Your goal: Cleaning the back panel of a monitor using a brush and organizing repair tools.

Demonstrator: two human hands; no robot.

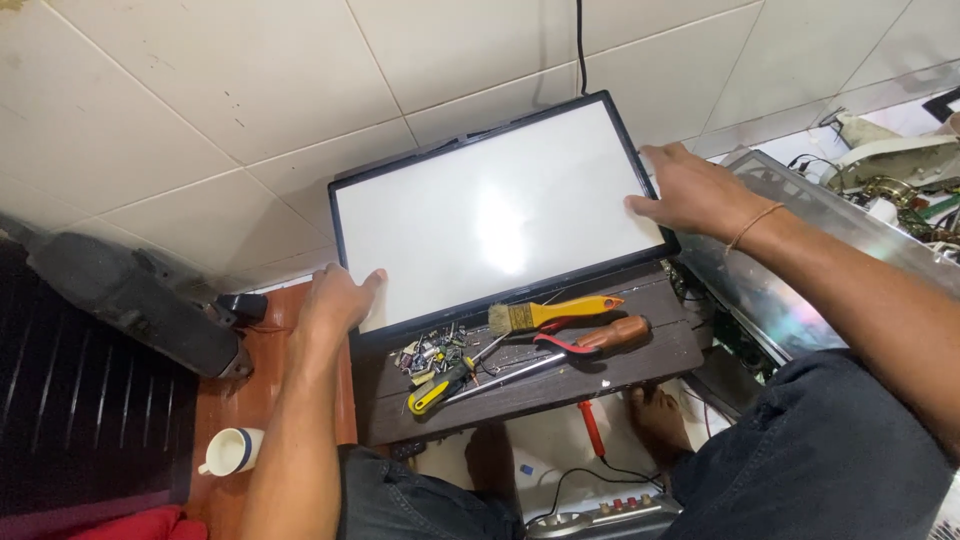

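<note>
left hand [335, 295]: fingers are laid flat and close together on the lower left corner of the flat screen panel [495, 210], thumb stretched along the bottom edge; nothing is pinched, the palm is just pressed on the frame. right hand [690, 190]: fingers are spread a bit and curled over the panel's right edge, near its lower right corner, so that edge is gripped from the side. a thin cord band is seen on that wrist.

the panel is placed at frame centre, tilted, w/ a white blank face and thin black bezel; its far edge is leaned toward the tiled wall [200, 110] and its near edge is rested on a dark wooden board [640, 365]. a black cable [580, 45] is seen running up from the panel's top edge.

on the board, just below the panel: a yellow-handled paintbrush [555, 313], red-handled pliers [575, 340], a screwdriver w/ brown handle [560, 358], a yellow/black-handled screwdriver [440, 388], and a small pile of screws & bits [430, 350].

lower left of frame: a white mug [232, 450] is set on a red-brown surface. a grey bundled object [130, 295] is seen at left. at right, a sheet-metal back cover [790, 260] is laid beside the panel; circuit parts are seen at upper right. bare feet and a power strip [600, 515] are seen at bottom centre.
</note>
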